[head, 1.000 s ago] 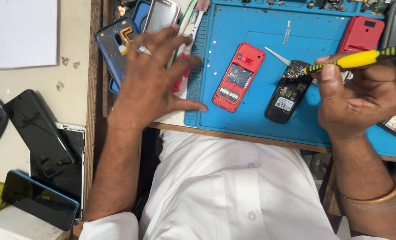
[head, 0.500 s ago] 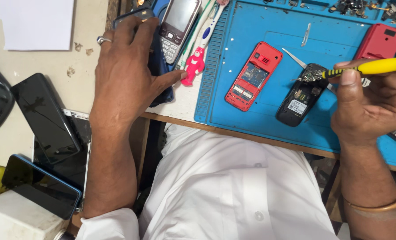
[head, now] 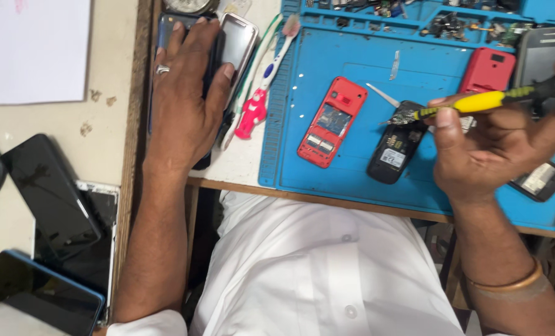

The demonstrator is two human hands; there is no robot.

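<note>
My right hand (head: 508, 143) grips a yellow-handled screwdriver (head: 476, 102) whose tip holds a small circuit piece above an opened black phone (head: 394, 151). That phone lies on a blue work mat (head: 352, 62) next to an opened red phone (head: 332, 122). My left hand (head: 184, 106), with a ring on one finger, rests flat on a dark phone at the table's left edge. Its fingertips touch a silver-edged phone (head: 237, 40) lying beside it.
A toothbrush with a red handle (head: 259, 99) lies between the phones and the mat. A red back cover (head: 487, 70) and a grey phone (head: 542, 53) sit at the mat's right. Several dark phones and screens (head: 50, 193) lie on the side surface at left, below a white paper (head: 35, 50).
My left hand has moved left and away from the mat, settling onto the phones at the table's left edge. The right hand has kept the screwdriver above the black phone.
</note>
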